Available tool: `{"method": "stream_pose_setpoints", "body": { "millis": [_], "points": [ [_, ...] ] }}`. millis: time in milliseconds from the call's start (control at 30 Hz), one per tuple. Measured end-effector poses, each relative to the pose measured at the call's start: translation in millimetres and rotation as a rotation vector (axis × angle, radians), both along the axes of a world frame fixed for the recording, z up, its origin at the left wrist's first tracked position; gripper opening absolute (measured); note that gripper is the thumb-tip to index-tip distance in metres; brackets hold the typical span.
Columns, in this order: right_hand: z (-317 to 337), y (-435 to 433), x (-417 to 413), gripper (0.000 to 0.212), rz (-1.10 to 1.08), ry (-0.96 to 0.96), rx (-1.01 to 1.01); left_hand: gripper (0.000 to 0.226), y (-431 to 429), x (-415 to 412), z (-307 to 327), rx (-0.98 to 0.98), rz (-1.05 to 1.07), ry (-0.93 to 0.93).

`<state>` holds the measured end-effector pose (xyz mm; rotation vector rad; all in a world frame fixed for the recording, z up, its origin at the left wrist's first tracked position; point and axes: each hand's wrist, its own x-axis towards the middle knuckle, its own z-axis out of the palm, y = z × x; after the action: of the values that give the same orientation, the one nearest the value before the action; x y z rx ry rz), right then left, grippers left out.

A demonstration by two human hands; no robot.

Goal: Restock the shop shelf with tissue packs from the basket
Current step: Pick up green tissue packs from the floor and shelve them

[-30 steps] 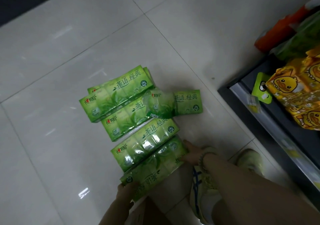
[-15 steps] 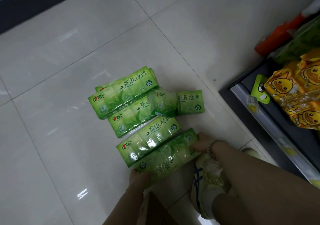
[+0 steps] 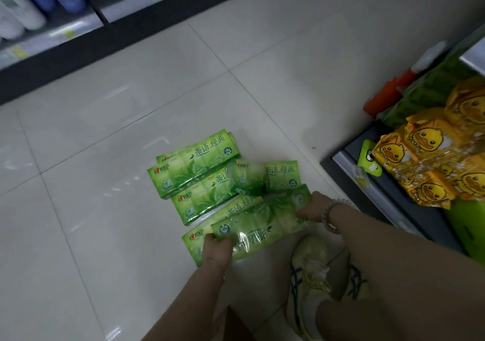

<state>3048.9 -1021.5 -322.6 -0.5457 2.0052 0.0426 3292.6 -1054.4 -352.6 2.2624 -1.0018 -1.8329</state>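
While the left hand (image 3: 216, 247) gripped one end of a long green tissue pack (image 3: 262, 224), its fingers curled over the edge, the right hand (image 3: 309, 208) clamped the opposite end. The two hands were apart, with the pack stretched between them. The pack sat at a slant, its right-hand end farther from the person. It overlapped a second pack (image 3: 195, 235) that lay flat beneath the left hand; whether the two touched could not be told. A beaded bracelet (image 3: 328, 213) circled the right wrist.

Just beyond the hands, more green packs lay on the tiled floor (image 3: 105, 209): a third pack (image 3: 204, 200), a fourth pack (image 3: 194, 163) past it, and a shorter crumpled pack (image 3: 265, 175) overlapping them beyond the right hand. Nearer the person than the right hand stood a pale shoe (image 3: 309, 272) with blue stripes.

To the right of the right hand stood a low dark shelf (image 3: 409, 209) carrying yellow duck-print packs (image 3: 425, 162). Far beyond both hands, across the aisle, another shelf (image 3: 126, 12) held blurred white and blue bottles (image 3: 31, 2).
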Motion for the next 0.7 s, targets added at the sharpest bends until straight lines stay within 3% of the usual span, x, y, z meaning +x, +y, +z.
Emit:
{"method": "stream_pose_setpoints", "body": {
  "millis": [100,367,533,700],
  "points": [
    [21.7,-6.2,-4.7,0.051,0.013,0.051,-0.049,0.068,-9.2,-4.5,18.5,-0.038,-0.048,0.001],
    [38.6,-14.8,-39.6,0.080,0.147,0.108,-0.145,0.086,-41.4,-23.7,61.3,-0.192,-0.071,0.098],
    [110.8,-19.0,-30.1,0.065,0.049,0.223,-0.252,0.068,-59.4,-36.1,109.9,-0.357,-0.120,0.050],
    [150.3,-21.2,-40.3,0.056,-0.003,0.263,-0.374,0.068,-72.3,-50.5,153.7,-0.470,-0.108,0.106]
  ]
}}
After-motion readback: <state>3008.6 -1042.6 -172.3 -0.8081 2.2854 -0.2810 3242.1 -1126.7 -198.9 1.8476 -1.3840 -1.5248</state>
